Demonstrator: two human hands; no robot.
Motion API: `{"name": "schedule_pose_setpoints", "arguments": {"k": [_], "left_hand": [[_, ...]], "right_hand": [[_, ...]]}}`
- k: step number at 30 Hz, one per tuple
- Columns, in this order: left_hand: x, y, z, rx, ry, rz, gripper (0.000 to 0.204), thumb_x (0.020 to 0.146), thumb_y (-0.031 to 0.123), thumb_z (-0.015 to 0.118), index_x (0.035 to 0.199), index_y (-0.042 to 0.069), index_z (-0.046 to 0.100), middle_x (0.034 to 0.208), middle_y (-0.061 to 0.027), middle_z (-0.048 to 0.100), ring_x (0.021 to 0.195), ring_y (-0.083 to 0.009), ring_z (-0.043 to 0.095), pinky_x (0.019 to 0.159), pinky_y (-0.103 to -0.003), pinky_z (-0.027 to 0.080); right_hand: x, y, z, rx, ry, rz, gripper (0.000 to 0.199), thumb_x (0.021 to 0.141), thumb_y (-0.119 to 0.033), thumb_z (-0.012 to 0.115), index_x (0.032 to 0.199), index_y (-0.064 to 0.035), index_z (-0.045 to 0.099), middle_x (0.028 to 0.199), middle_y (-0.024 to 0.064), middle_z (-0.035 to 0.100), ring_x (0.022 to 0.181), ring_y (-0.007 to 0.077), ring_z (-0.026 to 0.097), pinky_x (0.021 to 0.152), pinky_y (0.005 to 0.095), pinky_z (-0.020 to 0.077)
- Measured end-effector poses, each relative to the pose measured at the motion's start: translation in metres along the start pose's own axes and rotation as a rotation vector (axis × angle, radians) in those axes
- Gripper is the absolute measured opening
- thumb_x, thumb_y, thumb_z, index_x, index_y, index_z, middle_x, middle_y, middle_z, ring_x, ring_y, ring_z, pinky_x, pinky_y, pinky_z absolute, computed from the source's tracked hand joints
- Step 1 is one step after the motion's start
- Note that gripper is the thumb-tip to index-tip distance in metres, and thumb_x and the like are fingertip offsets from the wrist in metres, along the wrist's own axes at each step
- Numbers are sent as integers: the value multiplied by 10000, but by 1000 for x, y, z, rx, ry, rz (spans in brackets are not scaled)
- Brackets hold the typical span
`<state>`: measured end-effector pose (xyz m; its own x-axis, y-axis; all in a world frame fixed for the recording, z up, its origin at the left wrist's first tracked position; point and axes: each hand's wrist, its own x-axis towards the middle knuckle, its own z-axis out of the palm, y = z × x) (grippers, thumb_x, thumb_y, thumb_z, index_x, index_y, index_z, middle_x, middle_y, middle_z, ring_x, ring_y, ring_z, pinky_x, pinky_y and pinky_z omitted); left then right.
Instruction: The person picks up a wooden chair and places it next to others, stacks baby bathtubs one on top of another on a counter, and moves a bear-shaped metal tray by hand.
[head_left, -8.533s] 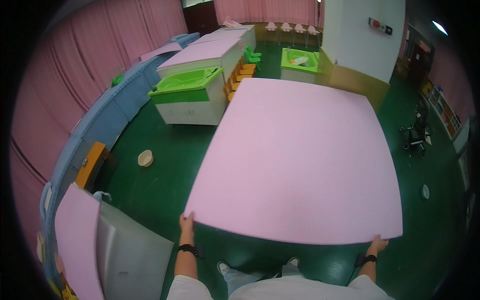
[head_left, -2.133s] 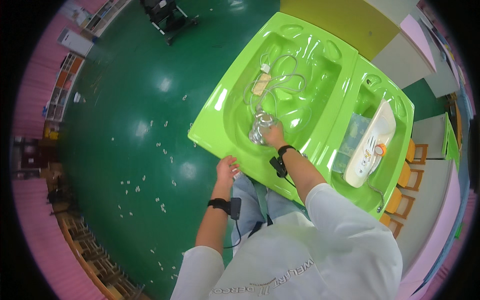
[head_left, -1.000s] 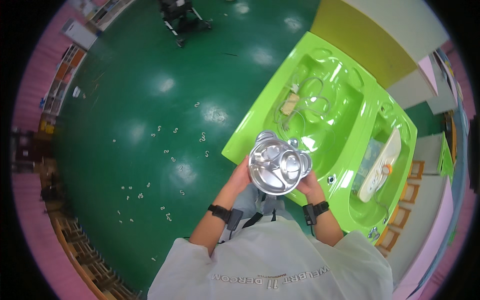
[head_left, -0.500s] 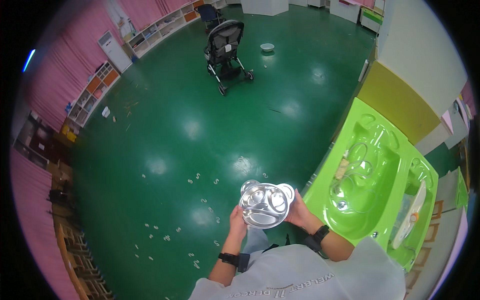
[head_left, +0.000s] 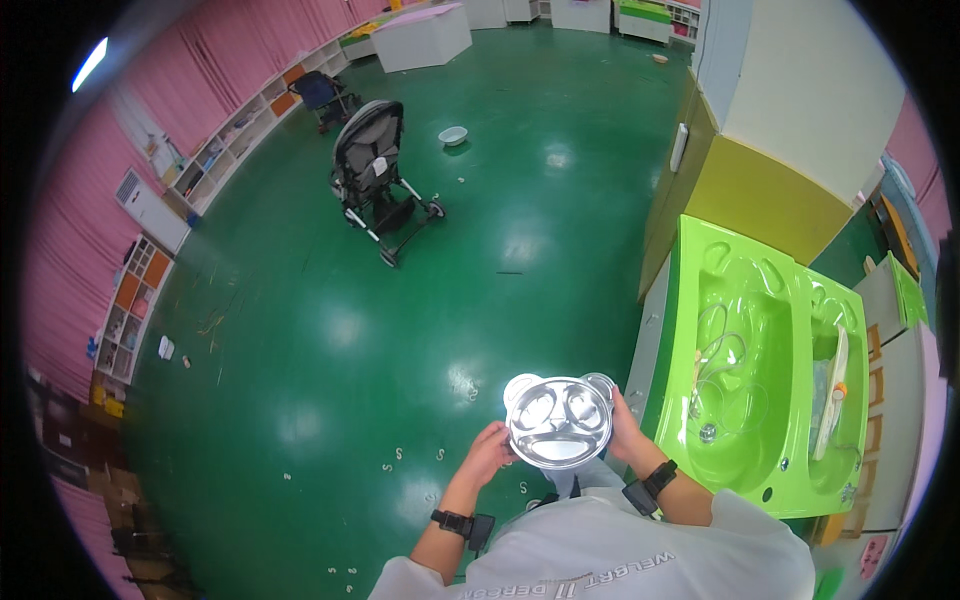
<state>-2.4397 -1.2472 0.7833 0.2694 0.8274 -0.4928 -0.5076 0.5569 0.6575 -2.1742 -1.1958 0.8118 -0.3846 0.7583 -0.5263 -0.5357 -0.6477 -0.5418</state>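
Observation:
A shiny metal divided plate with round, ear-like tabs is held out in front of my body. Its hollows face up and look bare. My left hand grips the rim on the left, fingers curled at its edge. On the opposite side my right hand is closed round the rim just below the right tab. The undersides of both hands are hidden, and I cannot tell whether more than one plate is stacked there.
Right of me stands a bright green double basin with a hose inside. A cabinet rises behind it. Farther off on the green floor are a grey stroller and a pale bowl. Small S-shaped floor marks lie nearby.
My view has swung to the right, so the stroller and bowl sit farther left. The plate has turned between my hands, its tabs now lying evenly at the far side. Both hands keep hold.

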Motion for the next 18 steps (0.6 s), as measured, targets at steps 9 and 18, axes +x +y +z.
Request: {"name": "schedule_pose_setpoints", "arguments": {"k": [9,18], "left_hand": [[198,179,-20,193,-28,-231,409,952,326,401,1255,53,437,1231,-106,516,1132,-246,499,911,-477,439],[388,344,-13,-31,30,-18,488,995,369,220,1317,44,390,1327,-89,458,1221,-233,434,1016,-400,369]], "right_hand": [[205,-126,30,39,48,-106,581,954,-525,235,1291,-100,441,1263,79,520,1154,231,505,994,392,399],[424,-269,111,-89,4,-29,581,954,-521,262,1285,-84,454,1260,69,526,1144,204,507,988,365,396]]}}
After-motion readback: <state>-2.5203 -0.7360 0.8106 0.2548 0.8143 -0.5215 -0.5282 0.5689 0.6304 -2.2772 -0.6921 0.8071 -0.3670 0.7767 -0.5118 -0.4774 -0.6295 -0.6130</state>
